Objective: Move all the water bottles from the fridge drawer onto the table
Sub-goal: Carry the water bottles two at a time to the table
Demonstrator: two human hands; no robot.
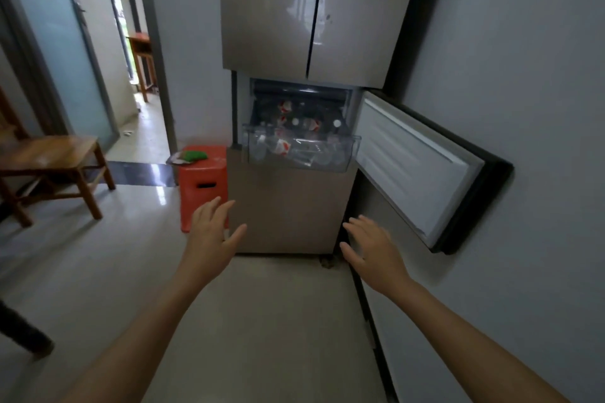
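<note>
Head view is showing a person standing in front of a fridge (271,26), with both hands reaching forward and carrying nothing. The left hand (211,232) is spreading its fingers wide in front of an orange stool (203,186). The right hand (370,249) is hovering with fingers straight and relaxed, below the swung-open compartment door (415,167). Neither hand is touching anything. The water bottles (282,147) are lying jumbled in the clear drawer (347,154), which is sitting pulled out of the middle compartment, above and beyond the hands. More bottles are showing in the dark space behind it, though their number is hard to tell. The step in hand is looking like the reach for a pick, and no bottle is showing outside the fridge. The next move is calling for raising both hands over the drawer's front wall and closing each round a bottle's body, taking the top ones so the pile is not shifting. A wooden desk (49,150) is standing well apart on the left, probably the place to carry them, so a turn away from the fridge is likely to be needed.
</note>
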